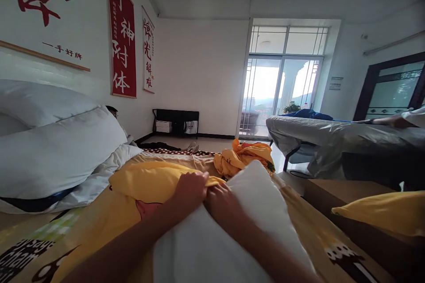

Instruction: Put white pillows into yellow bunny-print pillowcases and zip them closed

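Observation:
A white pillow [239, 230] lies in front of me on the bed, partly beside a yellow pillowcase [149, 181]. My left hand [191, 190] is closed on the edge of the yellow pillowcase where it meets the pillow. Touching it, my right hand [224, 205] grips the same spot, pressed against the white pillow. Both forearms reach in from the bottom of the view.
The bed has a yellow patterned sheet [99, 230]. Stacked white pillows [56, 146] lie at the left, a crumpled yellow cloth [244, 157] at the far end. Another yellow pillow [385, 212] sits at the right. A second covered bed [332, 139] stands right, with another person's arm [395, 120] on it.

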### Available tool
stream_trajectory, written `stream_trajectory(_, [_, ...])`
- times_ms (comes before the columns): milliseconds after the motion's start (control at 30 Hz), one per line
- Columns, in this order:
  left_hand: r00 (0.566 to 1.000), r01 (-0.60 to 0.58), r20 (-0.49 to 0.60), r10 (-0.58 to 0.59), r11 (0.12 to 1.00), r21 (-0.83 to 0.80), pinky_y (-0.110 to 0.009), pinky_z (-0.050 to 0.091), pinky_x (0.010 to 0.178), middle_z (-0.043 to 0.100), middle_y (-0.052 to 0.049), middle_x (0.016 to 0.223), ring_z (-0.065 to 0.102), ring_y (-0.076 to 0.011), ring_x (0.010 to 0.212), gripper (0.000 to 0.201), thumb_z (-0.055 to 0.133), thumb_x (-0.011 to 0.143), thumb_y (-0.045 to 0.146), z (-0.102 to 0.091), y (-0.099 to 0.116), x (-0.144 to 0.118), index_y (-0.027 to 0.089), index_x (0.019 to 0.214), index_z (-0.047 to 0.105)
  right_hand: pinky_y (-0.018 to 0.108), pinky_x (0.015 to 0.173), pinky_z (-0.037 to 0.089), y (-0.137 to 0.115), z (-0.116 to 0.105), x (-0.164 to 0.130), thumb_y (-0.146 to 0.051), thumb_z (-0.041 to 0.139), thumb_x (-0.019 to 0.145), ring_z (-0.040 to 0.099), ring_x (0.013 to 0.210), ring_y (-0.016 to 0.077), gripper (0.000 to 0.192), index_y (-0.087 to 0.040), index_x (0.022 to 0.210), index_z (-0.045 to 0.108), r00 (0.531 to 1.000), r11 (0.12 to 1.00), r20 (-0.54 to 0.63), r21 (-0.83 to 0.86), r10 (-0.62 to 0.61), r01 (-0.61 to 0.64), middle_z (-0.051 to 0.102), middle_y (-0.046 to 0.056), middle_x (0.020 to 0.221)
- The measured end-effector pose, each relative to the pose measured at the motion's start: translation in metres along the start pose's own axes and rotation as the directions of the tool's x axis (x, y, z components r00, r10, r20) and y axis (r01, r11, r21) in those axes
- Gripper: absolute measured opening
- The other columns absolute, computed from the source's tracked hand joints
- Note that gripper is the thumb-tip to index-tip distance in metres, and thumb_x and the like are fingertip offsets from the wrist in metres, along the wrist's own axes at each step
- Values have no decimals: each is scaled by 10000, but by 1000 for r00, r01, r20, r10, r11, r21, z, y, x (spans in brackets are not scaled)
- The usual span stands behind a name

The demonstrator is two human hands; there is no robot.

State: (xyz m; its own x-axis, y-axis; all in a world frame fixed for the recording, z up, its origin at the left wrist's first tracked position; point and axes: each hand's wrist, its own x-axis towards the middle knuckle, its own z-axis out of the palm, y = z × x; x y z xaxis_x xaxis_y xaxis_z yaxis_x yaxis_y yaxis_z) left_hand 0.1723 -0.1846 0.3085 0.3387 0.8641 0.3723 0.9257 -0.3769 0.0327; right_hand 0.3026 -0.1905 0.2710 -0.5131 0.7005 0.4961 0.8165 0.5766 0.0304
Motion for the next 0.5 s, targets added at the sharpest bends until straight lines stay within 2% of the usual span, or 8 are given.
stream_trajectory(100, [1000,30,2,-30,998,-60,-293,360,604,695,-56,800,635,-215,752,179,447,776,176,4,-17,-7,210,825,615,384,992,403,44,-34,-31,-412,524,906,547,1158,238,459,-259,1339,537,997,990,60,133,-47,39,610,87,1274])
stream_trajectory(167, [1000,14,0,-14,993,-114,-286,331,584,689,-43,768,623,-202,722,153,459,763,188,2,-18,-12,216,791,606,440,1053,337,76,-54,-44,-541,597,823,468,1256,277,644,-288,1400,465,997,990,71,133,37,-46,525,81,1389])
stream_trajectory(233, [1000,-3,-4,2,989,-145,-286,315,574,685,-38,752,616,-195,705,140,462,761,199,-1,-12,-15,215,770,600,494,1052,305,99,-60,-49,-608,649,737,461,1249,330,724,-282,1368,507,977,979,115,85,177,-188,556,89,1355])
stream_trajectory(267, [1000,-6,-5,6,989,-148,-287,314,573,685,-38,751,615,-193,701,143,459,765,201,-2,-8,-15,213,767,601,484,1015,335,105,-57,-49,-610,661,716,509,1187,338,682,-267,1299,577,961,967,160,84,225,-241,618,92,1271])
stream_trajectory(333, [1000,-8,-7,7,991,-130,-289,329,583,689,-45,766,621,-197,710,159,456,779,210,-2,0,-12,211,785,614,383,870,423,102,-43,-47,-577,646,732,614,973,289,476,-236,1060,702,936,940,259,179,241,-291,713,69,1027])
stream_trajectory(367, [1000,-6,-11,5,993,-119,-290,345,594,693,-52,780,628,-203,727,166,457,790,223,-1,3,-8,208,795,622,331,787,434,95,-34,-46,-553,622,757,631,865,252,387,-222,932,719,935,922,270,246,230,-298,722,53,913])
stream_trajectory(433, [1000,0,-29,-3,994,-109,-295,384,627,703,-67,821,642,-217,775,180,464,807,251,0,7,4,201,806,638,279,683,410,74,-17,-40,-507,569,802,612,735,202,332,-203,755,691,950,896,197,331,242,-297,703,37,784])
stream_trajectory(500, [999,7,-51,-14,991,-137,-296,416,664,709,-71,862,649,-219,822,203,457,824,257,-1,10,17,196,812,650,266,651,385,50,-6,-34,-444,534,825,590,713,189,315,-196,680,663,957,899,96,330,272,-289,685,40,742])
